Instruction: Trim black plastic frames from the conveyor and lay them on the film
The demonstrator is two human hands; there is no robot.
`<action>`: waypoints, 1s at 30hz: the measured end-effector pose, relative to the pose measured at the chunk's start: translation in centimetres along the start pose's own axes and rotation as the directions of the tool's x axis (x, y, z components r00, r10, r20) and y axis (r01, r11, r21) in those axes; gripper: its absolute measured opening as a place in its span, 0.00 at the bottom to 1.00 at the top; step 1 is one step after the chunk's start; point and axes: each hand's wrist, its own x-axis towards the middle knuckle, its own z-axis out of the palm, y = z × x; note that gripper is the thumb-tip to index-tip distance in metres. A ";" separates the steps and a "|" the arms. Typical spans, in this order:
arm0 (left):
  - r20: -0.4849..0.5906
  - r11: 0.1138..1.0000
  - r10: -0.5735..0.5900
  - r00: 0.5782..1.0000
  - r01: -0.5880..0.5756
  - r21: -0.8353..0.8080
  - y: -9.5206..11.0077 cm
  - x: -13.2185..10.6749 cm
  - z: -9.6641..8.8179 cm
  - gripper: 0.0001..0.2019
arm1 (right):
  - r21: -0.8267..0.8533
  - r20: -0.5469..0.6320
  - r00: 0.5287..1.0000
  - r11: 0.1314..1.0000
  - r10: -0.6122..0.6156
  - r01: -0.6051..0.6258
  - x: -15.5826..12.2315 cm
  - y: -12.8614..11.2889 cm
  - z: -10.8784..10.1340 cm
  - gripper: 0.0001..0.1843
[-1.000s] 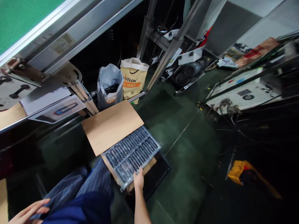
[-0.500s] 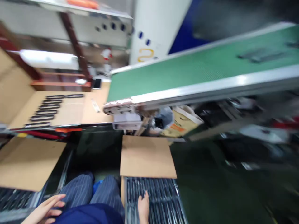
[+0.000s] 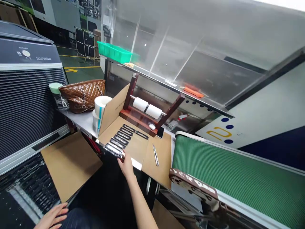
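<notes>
My right hand (image 3: 126,163) reaches to the near edge of the cardboard-covered bench. Its thumb and fingers close on the right end of the nearest long black slotted part (image 3: 112,149). Several more such black parts (image 3: 122,137) lie in a slanting row behind it, and a single black part (image 3: 142,135) lies apart to the right. Low on the left, my left hand (image 3: 55,217) rests near my lap, holding nothing, fingers apart. Beside it a carton holds rows of dark parts (image 3: 33,181) under a cardboard flap (image 3: 71,163).
White rolls (image 3: 147,108) hang on a dark red stand. Tweezers (image 3: 155,155) and a phone (image 3: 160,132) lie on the bench. A green conveyor (image 3: 233,181) runs to the right. Tape rolls (image 3: 96,119), a brown bag (image 3: 82,95) and an air cooler (image 3: 28,105) stand left.
The view has swung left toward the bench. My right hand has left the box of dark parts and moved to the row on the bench. My left hand stays low at the left.
</notes>
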 end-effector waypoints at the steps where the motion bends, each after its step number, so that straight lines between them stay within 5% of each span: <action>1: 0.019 1.000 0.009 1.000 -0.008 -0.010 1.3 1.4 0.4 0.26 | -0.008 0.028 1.000 1.000 -0.002 0.002 1.4 -0.3 0.1 0.31; 5: 0.157 0.996 0.071 0.985 -0.060 -0.072 6.3 6.0 3.4 0.27 | -0.020 0.131 0.990 0.998 0.059 -0.057 4.3 -0.6 -0.4 0.26; 9: 0.341 0.988 0.100 0.935 -0.054 -0.142 10.3 8.4 9.0 0.20 | 0.006 0.195 0.969 0.988 0.149 -0.153 4.7 -0.8 -0.9 0.21; 15: 0.388 0.929 0.173 0.905 -0.020 -0.369 12.1 9.2 16.5 0.13 | 0.134 0.303 0.915 0.938 0.267 -0.319 3.9 -1.0 -0.2 0.16; 23: 0.283 0.777 0.127 0.951 0.082 -0.624 11.5 8.1 18.4 0.13 | 0.227 0.411 0.842 0.855 0.350 -0.466 0.5 -1.9 0.7 0.14; 27: 0.239 0.714 0.074 0.968 0.116 -0.690 12.2 7.2 19.1 0.16 | 0.127 0.481 0.850 0.942 0.216 -0.311 1.9 -3.1 -0.2 0.14; 30: 0.207 0.687 0.055 0.977 0.113 -0.717 13.4 6.7 19.3 0.15 | -0.013 0.403 0.906 0.991 0.128 -0.134 5.3 -3.0 -1.7 0.12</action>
